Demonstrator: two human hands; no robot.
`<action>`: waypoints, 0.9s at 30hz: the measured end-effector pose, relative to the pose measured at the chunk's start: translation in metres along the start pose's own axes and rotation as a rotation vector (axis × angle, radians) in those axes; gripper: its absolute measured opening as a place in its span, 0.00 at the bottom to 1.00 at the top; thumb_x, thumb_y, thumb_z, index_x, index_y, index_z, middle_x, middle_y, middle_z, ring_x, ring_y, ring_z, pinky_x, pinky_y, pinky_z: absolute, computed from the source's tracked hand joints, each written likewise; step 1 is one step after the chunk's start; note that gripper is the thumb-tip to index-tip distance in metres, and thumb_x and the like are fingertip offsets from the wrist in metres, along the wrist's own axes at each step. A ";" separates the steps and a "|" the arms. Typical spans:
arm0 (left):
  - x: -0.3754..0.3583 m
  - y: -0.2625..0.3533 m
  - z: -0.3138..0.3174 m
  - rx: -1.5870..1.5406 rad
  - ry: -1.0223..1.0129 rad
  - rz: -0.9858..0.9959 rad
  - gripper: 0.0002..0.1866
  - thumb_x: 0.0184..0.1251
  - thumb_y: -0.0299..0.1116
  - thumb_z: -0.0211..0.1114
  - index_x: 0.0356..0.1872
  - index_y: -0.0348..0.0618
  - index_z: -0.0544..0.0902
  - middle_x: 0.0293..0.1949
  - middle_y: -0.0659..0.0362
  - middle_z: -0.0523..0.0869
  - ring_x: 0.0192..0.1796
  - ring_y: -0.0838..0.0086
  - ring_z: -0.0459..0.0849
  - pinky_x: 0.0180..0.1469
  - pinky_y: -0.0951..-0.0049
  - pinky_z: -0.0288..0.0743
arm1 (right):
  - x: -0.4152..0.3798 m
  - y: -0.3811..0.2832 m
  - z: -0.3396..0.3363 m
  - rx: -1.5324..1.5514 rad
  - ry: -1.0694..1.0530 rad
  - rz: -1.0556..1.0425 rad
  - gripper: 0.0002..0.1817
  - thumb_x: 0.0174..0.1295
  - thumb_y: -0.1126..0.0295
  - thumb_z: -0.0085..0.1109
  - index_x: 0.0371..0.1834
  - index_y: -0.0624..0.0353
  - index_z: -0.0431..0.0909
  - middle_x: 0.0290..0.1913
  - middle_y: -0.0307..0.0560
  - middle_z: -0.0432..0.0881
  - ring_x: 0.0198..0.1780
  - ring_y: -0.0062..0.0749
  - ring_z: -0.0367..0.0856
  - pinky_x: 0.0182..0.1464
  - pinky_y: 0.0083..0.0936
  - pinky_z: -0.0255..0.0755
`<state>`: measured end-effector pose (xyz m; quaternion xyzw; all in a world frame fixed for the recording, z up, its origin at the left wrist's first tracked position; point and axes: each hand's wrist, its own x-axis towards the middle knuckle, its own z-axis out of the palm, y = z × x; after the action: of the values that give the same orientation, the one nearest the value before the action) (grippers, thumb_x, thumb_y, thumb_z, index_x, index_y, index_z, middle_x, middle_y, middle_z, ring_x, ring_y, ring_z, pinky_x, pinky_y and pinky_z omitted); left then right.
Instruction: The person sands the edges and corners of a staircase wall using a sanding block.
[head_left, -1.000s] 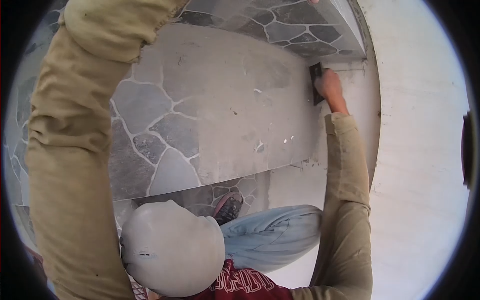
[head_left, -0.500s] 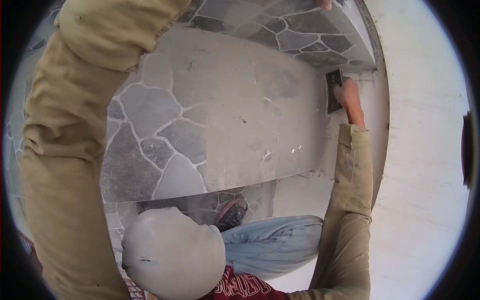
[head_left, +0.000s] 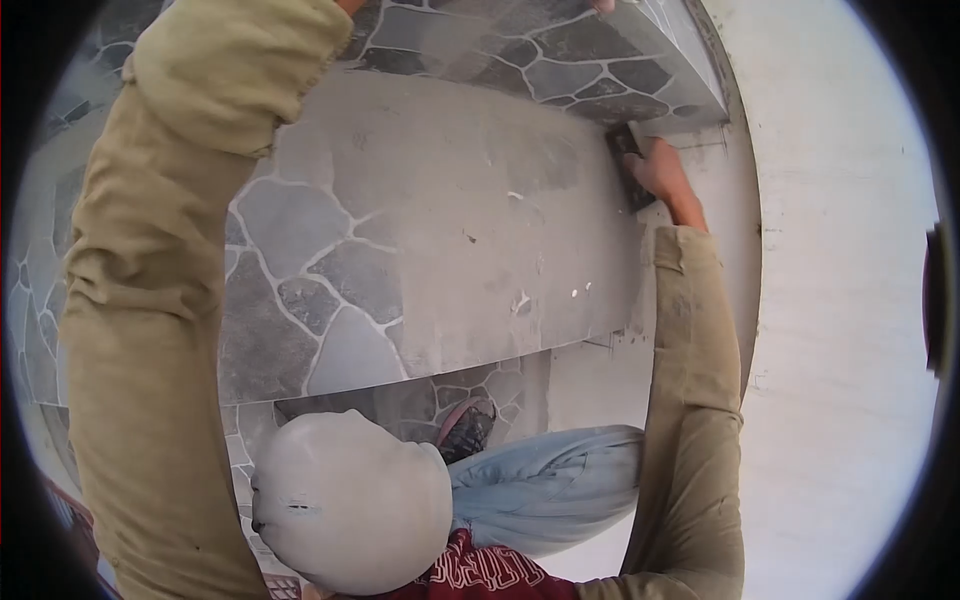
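My right hand (head_left: 662,172) is closed round a dark, flat rectangular trowel (head_left: 632,168). The trowel lies against the grey, smeared stone-patterned surface (head_left: 470,215), near its right end and just below the stone-patterned side panel (head_left: 585,65). My left arm reaches up the left side, and only a sliver of skin (head_left: 350,4) shows past its tan cuff. The rest of that hand is beyond the top edge. A bit of a finger (head_left: 603,5) shows at the top of the side panel; I cannot tell whose it is.
A pale cap (head_left: 350,500) fills the lower middle, beside a red shirt (head_left: 485,565) and a light blue trouser leg (head_left: 550,485). A dark shoe (head_left: 467,428) stands under the surface's lower edge. At the right is a pale wall (head_left: 840,300).
My right hand and the trowel have moved left over the surface, and the trowel is tilted more. The view has shifted slightly, so the side panel stands further left.
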<state>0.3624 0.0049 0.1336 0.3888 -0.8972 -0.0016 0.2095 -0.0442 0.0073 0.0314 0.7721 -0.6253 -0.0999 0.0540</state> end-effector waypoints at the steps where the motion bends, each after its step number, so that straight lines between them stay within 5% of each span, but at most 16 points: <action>1: -0.001 -0.001 0.000 -0.013 0.009 0.009 0.40 0.49 0.60 0.74 0.58 0.37 0.84 0.58 0.43 0.85 0.62 0.52 0.83 0.63 0.58 0.75 | -0.001 0.001 -0.008 0.076 0.021 0.016 0.24 0.54 0.63 0.69 0.49 0.70 0.82 0.47 0.74 0.84 0.54 0.65 0.82 0.55 0.48 0.75; 5: 0.019 -0.011 0.015 0.000 -0.018 -0.008 0.42 0.49 0.61 0.74 0.60 0.38 0.83 0.59 0.43 0.85 0.62 0.51 0.82 0.64 0.57 0.74 | 0.010 0.030 0.023 0.058 0.002 0.182 0.21 0.55 0.65 0.64 0.46 0.73 0.83 0.46 0.76 0.84 0.54 0.68 0.82 0.59 0.48 0.75; 8: 0.015 -0.014 0.015 -0.039 0.058 0.009 0.43 0.49 0.61 0.74 0.62 0.39 0.82 0.59 0.44 0.85 0.63 0.51 0.82 0.64 0.57 0.74 | 0.013 0.025 0.034 0.067 0.061 0.076 0.23 0.56 0.64 0.65 0.50 0.73 0.82 0.48 0.75 0.84 0.54 0.66 0.83 0.57 0.47 0.76; 10: 0.007 -0.006 0.008 -0.050 -0.011 -0.046 0.44 0.48 0.61 0.75 0.63 0.40 0.81 0.60 0.44 0.84 0.63 0.51 0.82 0.65 0.58 0.74 | 0.002 0.004 0.003 0.293 -0.201 0.183 0.23 0.55 0.64 0.65 0.48 0.72 0.82 0.48 0.75 0.84 0.53 0.66 0.83 0.57 0.48 0.76; 12: 0.003 -0.006 0.008 -0.043 0.004 -0.049 0.44 0.48 0.61 0.75 0.63 0.40 0.81 0.59 0.44 0.85 0.62 0.51 0.82 0.64 0.58 0.74 | -0.001 0.007 0.007 0.297 -0.020 0.051 0.21 0.54 0.64 0.66 0.45 0.72 0.83 0.45 0.73 0.85 0.52 0.65 0.84 0.54 0.47 0.78; 15: 0.002 -0.001 0.001 -0.086 -0.013 -0.004 0.42 0.48 0.60 0.75 0.61 0.41 0.82 0.58 0.44 0.86 0.60 0.50 0.83 0.62 0.57 0.75 | 0.000 0.017 0.029 0.057 0.039 0.229 0.23 0.53 0.63 0.66 0.46 0.72 0.84 0.43 0.73 0.85 0.51 0.65 0.85 0.54 0.46 0.77; 18: 0.005 -0.003 0.004 -0.090 -0.003 -0.009 0.40 0.48 0.60 0.76 0.59 0.40 0.84 0.56 0.44 0.87 0.58 0.50 0.84 0.60 0.57 0.77 | 0.005 0.012 0.036 -0.033 0.059 -0.041 0.23 0.53 0.63 0.65 0.47 0.71 0.84 0.44 0.73 0.85 0.52 0.65 0.84 0.55 0.46 0.77; 20: 0.003 -0.006 0.008 -0.061 0.035 -0.038 0.39 0.48 0.59 0.76 0.57 0.40 0.84 0.55 0.44 0.87 0.57 0.50 0.85 0.59 0.57 0.77 | -0.007 0.019 0.004 0.268 -0.036 0.130 0.22 0.54 0.63 0.64 0.44 0.72 0.84 0.45 0.75 0.84 0.53 0.66 0.83 0.57 0.47 0.76; 22: 0.003 -0.004 0.005 -0.118 -0.003 -0.021 0.39 0.46 0.59 0.77 0.56 0.39 0.85 0.54 0.44 0.87 0.57 0.51 0.85 0.59 0.57 0.77 | -0.022 0.014 -0.006 0.205 0.013 0.227 0.22 0.56 0.62 0.66 0.47 0.72 0.83 0.43 0.74 0.85 0.52 0.62 0.86 0.53 0.43 0.76; 27: 0.012 -0.006 0.011 -0.104 0.036 -0.016 0.39 0.45 0.57 0.78 0.54 0.37 0.86 0.52 0.43 0.88 0.55 0.51 0.86 0.58 0.57 0.78 | -0.023 0.016 0.017 0.051 0.081 0.313 0.21 0.56 0.63 0.62 0.46 0.71 0.83 0.46 0.76 0.84 0.53 0.70 0.82 0.57 0.49 0.76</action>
<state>0.3554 -0.0096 0.1266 0.3844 -0.8888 -0.0430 0.2456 -0.0679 0.0275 0.0203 0.6697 -0.7377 -0.0431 0.0741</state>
